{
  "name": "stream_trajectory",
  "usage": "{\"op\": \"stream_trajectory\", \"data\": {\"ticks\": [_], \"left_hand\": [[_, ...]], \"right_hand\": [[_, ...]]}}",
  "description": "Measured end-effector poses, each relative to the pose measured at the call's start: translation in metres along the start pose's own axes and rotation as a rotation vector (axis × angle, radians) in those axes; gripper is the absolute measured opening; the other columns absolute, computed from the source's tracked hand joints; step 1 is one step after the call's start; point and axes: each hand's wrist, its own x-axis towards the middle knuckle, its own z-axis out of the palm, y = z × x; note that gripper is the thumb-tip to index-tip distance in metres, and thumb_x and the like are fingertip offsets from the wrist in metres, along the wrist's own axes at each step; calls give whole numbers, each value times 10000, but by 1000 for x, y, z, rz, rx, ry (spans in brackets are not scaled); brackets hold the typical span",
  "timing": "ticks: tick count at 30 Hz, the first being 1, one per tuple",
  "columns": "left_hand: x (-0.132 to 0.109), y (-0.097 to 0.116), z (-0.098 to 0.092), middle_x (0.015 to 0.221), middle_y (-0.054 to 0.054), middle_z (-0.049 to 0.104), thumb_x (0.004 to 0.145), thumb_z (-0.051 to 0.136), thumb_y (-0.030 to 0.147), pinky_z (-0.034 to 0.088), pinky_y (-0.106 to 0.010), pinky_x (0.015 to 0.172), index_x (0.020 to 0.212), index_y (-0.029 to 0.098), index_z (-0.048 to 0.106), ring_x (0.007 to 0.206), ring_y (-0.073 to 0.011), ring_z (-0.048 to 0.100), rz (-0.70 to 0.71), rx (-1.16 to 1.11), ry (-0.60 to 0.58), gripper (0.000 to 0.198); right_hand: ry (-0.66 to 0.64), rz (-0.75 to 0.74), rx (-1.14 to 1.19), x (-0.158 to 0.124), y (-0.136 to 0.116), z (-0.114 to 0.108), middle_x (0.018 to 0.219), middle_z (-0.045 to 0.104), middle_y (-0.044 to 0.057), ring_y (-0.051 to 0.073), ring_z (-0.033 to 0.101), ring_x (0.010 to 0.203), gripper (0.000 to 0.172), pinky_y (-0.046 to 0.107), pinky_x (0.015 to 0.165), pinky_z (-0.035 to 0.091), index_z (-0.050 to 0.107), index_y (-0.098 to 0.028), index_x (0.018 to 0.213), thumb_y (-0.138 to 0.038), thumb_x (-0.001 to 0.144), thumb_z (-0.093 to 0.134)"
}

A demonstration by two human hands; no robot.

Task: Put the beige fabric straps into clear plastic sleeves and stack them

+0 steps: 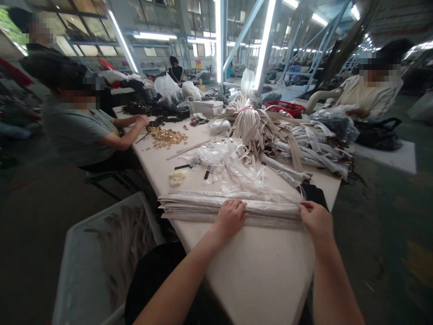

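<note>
Through the head camera I have both bare hands at the near side of a long pale table point(257, 275), on a flat stack of folded strips point(230, 208) sleeved in glossy clear plastic, which lies crosswise on the tabletop, a little in from its edge. My left hand point(231, 219) rests on top of the stack, its fingers point(233, 208) slightly spread and curved over the smooth layers. My right hand point(316, 221) is at the stack's right end, its fingers point(306, 206) close together and pinching the upper layers at the corner, though I cannot tell how many. Just beyond that hand lies a flat black rectangular object point(313, 194). Crumpled clear plastic film point(230, 164) bunches against the stack's far side. Past it rise heaped bundles of beige flat straps point(246, 128), looped and fanned, and a loose pile of small gold metal rings point(165, 137) glints near a co-worker's hands point(142, 121), on the left in a grey T-shirt point(77, 135). A red plastic basket point(284, 107) sits at the table's far end, and down to my left a white plastic crate point(79, 275) holds more pale straps.
</note>
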Motion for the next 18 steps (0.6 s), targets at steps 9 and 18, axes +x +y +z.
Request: {"op": "stream_trajectory", "data": {"ticks": [9,18], "left_hand": [[34,-176,-60,1119,-125,689,907,535,252,480,-343,904,1116,173,649,1027,-255,644,-586,123,177,251],[92,-345,-100,1415,-210,527,891,500,253,412,-403,1000,1362,78,482,1241,-308,529,-948,239,21,503]], "right_hand": [[-246,-434,342,-71,-147,54,951,713,82,193,608,686,235,324,742,473,706,-190,990,-282,910,506],[-255,-440,498,-79,-139,93,936,709,92,249,671,836,222,361,772,519,680,-205,1037,-238,940,483]]}}
